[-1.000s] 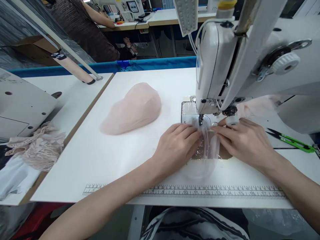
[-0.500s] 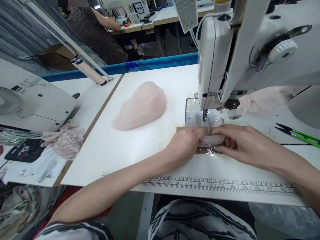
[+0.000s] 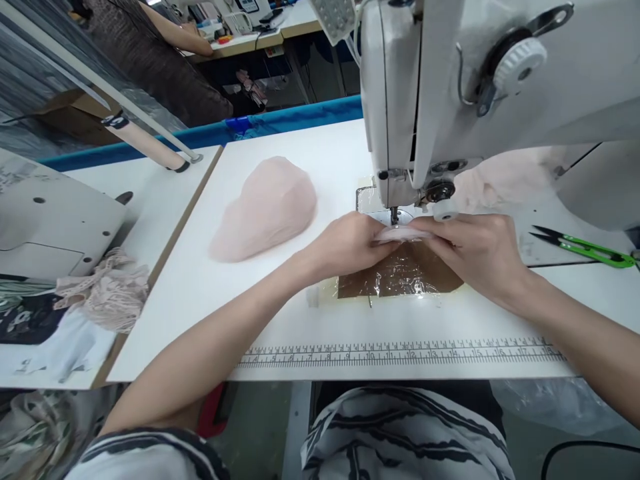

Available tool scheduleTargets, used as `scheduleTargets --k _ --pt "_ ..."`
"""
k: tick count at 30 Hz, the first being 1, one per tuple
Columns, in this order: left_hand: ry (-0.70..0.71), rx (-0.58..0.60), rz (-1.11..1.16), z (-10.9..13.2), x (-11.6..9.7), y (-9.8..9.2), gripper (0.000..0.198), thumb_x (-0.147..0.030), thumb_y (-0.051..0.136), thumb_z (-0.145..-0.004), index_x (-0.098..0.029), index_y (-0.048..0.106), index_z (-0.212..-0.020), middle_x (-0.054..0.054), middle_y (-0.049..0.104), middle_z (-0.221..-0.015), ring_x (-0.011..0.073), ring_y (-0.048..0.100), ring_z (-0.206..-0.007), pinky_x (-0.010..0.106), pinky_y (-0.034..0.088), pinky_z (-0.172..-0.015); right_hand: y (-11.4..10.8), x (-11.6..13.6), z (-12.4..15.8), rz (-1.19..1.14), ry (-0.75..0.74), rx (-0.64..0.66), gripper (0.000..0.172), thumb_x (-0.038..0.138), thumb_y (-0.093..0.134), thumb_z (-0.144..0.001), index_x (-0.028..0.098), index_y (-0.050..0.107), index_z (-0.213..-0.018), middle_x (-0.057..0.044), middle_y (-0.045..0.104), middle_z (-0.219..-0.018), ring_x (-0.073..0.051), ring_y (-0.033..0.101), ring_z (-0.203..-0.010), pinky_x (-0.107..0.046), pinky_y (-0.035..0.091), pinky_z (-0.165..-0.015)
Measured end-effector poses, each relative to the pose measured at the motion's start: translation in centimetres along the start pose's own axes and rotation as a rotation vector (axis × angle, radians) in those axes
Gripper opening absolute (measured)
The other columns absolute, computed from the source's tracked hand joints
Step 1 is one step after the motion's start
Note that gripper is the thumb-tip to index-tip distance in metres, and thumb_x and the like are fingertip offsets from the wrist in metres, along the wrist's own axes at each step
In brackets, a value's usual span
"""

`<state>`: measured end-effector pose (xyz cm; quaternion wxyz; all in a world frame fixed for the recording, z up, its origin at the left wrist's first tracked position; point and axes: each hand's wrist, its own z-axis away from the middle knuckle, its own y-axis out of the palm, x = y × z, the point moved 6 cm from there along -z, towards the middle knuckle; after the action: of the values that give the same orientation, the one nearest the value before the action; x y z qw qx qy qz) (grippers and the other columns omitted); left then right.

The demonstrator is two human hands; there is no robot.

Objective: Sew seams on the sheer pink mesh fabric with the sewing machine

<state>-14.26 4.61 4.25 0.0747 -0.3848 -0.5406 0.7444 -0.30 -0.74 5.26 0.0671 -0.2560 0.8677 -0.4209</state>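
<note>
Under the head of a white sewing machine [image 3: 395, 100], both hands pinch a small piece of pale, sheer fabric [image 3: 400, 233]. My left hand [image 3: 353, 245] grips its left end, fingers closed. At the right end, my right hand [image 3: 475, 250] holds it between thumb and fingers. The fabric is held just in front of the presser foot [image 3: 395, 216]; whether it lies under the foot I cannot tell. Below the hands, a brown patch under clear film [image 3: 400, 273] covers part of the table.
Sheer pink fabric [image 3: 267, 207] lies to the left; more pink fabric [image 3: 500, 180] is behind the machine head. Green-handled thread snips [image 3: 583, 247] lie at right. A printed ruler [image 3: 400, 353] runs along the front edge. Another person's arm [image 3: 175, 30] shows at a far table.
Both hands have raised the pale fabric away from the front edge, closer to the presser foot, uncovering more of the brown patch. The whole view has shifted slightly.
</note>
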Motion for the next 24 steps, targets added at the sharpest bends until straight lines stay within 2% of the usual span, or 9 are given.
scheduleTargets --k 4,7,10,12,14,16,19,21,24 --pt "0.03 0.056 0.188 0.6 -0.3 -0.3 0.039 -0.035 0.053 -0.087 -0.015 0.051 -0.054 -0.006 0.031 -0.046 0.0047 0.025 -0.041 0.022 0.022 -0.043 -0.2 0.2 -0.1 -0.024 0.005 0.023 0.022 0.021 0.053 -0.089 0.027 0.074 -0.092 0.004 0.064 -0.056 -0.009 0.052 -0.045 -0.023 0.029 -0.042" --pt "0.12 0.032 0.219 1.6 -0.6 -0.1 0.041 -0.034 0.048 -0.091 -0.014 0.056 -0.056 -0.005 0.036 -0.047 0.0052 0.03 -0.042 0.022 0.024 -0.043 -0.6 0.8 0.1 -0.052 -0.03 0.067 0.02 0.02 0.054 -0.088 0.027 0.073 -0.089 0.005 0.068 -0.062 -0.01 0.056 -0.048 -0.024 0.029 -0.041" --pt "0.275 -0.093 -0.006 2.9 -1.2 1.0 0.03 -0.027 0.048 -0.09 -0.015 0.066 -0.07 -0.002 0.048 -0.057 0.0071 0.041 -0.048 0.022 0.029 -0.045 -0.5 1.8 0.4 -0.064 -0.134 0.18 0.018 0.017 0.057 -0.086 0.024 0.073 -0.083 0.003 0.073 -0.075 -0.014 0.062 -0.063 -0.026 0.037 -0.046" --pt "0.39 -0.227 -0.233 3.9 -1.8 2.0 0.024 -0.024 0.047 -0.091 -0.019 0.07 -0.085 -0.001 0.052 -0.061 0.0094 0.046 -0.052 0.022 0.029 -0.045 -0.4 2.5 0.7 -0.056 -0.231 0.235 0.019 0.014 0.058 -0.084 0.022 0.073 -0.077 0.001 0.074 -0.088 -0.021 0.065 -0.083 -0.031 0.046 -0.058" --pt "0.486 -0.372 -0.414 5.0 -2.5 2.8 0.023 -0.024 0.047 -0.092 -0.018 0.069 -0.091 0.0 0.058 -0.064 0.012 0.051 -0.058 0.024 0.033 -0.047 -0.3 3.0 0.9 -0.055 -0.304 0.25 0.021 0.011 0.056 -0.084 0.02 0.073 -0.074 -0.001 0.073 -0.097 -0.025 0.062 -0.099 -0.038 0.049 -0.077" --pt "0.545 -0.462 -0.546 5.9 -3.1 3.3 0.021 -0.024 0.049 -0.092 -0.015 0.068 -0.093 0.003 0.066 -0.075 0.0148 0.057 -0.067 0.026 0.041 -0.054 -0.2 3.3 1.1 -0.076 -0.335 0.257 0.024 0.009 0.053 -0.085 0.019 0.073 -0.077 -0.003 0.073 -0.099 -0.024 0.061 -0.106 -0.042 0.046 -0.092" --pt "0.551 -0.446 -0.633 6.5 -3.3 3.7 0.024 -0.024 0.049 -0.092 -0.013 0.064 -0.107 0.011 0.066 -0.114 0.0227 0.061 -0.101 0.035 0.049 -0.078 0.2 3.4 1.2 -0.131 -0.332 0.275 0.026 0.009 0.049 -0.088 0.018 0.073 -0.082 -0.003 0.074 -0.091 -0.019 0.065 -0.097 -0.041 0.042 -0.101" --pt "0.531 -0.384 -0.635 6.7 -3.1 4.0 0.032 -0.025 0.048 -0.093 -0.01 0.059 -0.119 0.015 0.058 -0.129 0.0261 0.053 -0.12 0.041 0.045 -0.093 0.2 3.5 1.2 -0.157 -0.325 0.277 0.026 0.009 0.048 -0.089 0.017 0.072 -0.084 -0.003 0.074 -0.089 -0.018 0.067 -0.091 -0.04 0.043 -0.101" --pt "0.503 -0.321 -0.626 6.9 -2.7 4.5 0.038 -0.025 0.048 -0.093 -0.008 0.055 -0.126 0.016 0.059 -0.127 0.0261 0.053 -0.123 0.046 0.038 -0.105 0.2 3.5 1.2 -0.164 -0.318 0.279 0.025 0.008 0.049 -0.088 0.016 0.072 -0.085 -0.005 0.075 -0.09 -0.018 0.068 -0.087 -0.042 0.045 -0.098"
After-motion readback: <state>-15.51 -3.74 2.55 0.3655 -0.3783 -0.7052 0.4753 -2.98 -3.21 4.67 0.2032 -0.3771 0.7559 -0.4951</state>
